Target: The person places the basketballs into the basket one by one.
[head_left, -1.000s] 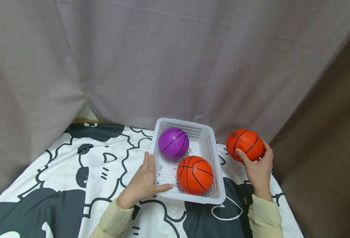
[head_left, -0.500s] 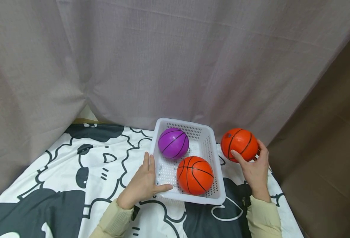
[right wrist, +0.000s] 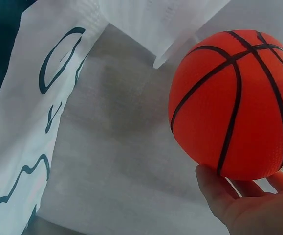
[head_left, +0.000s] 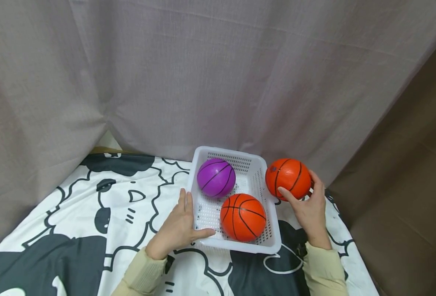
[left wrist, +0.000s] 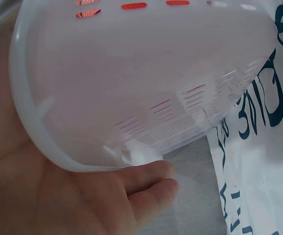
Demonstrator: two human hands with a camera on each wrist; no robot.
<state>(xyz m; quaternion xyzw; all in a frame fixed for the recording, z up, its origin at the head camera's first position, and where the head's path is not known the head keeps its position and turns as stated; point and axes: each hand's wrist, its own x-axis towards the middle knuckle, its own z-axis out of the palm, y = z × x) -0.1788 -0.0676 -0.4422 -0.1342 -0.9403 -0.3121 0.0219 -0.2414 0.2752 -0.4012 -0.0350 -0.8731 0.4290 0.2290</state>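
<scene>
My right hand (head_left: pixel 308 209) holds an orange toy basketball (head_left: pixel 288 179) just off the right rim of a white perforated plastic basket (head_left: pixel 273 222). In the right wrist view, fingers (right wrist: pixel 219 196) curve under that basketball (right wrist: pixel 229 107). At the basket's near left corner rests my left hand (head_left: pixel 177 226), its straight fingers along the outer side and its thumb over the near rim. Inside the basket lie a purple toy basketball (head_left: pixel 216 178) toward the back and a second orange toy basketball (head_left: pixel 243 218) nearer me. The left wrist view shows two fingers (left wrist: pixel 153 196) against the basket wall (left wrist: pixel 131 98).
A black-and-white cartoon-print cloth (head_left: pixel 129 213) covers the surface under the basket. Grey curtain fabric (head_left: pixel 203 74) hangs close behind, and a brown drape (head_left: pixel 407 197) borders the right side. The cloth's right edge slopes down beside my right arm.
My right hand has carried the orange basketball leftward, from right of the basket up to its right rim. The left hand, the basket and the balls in it have stayed put.
</scene>
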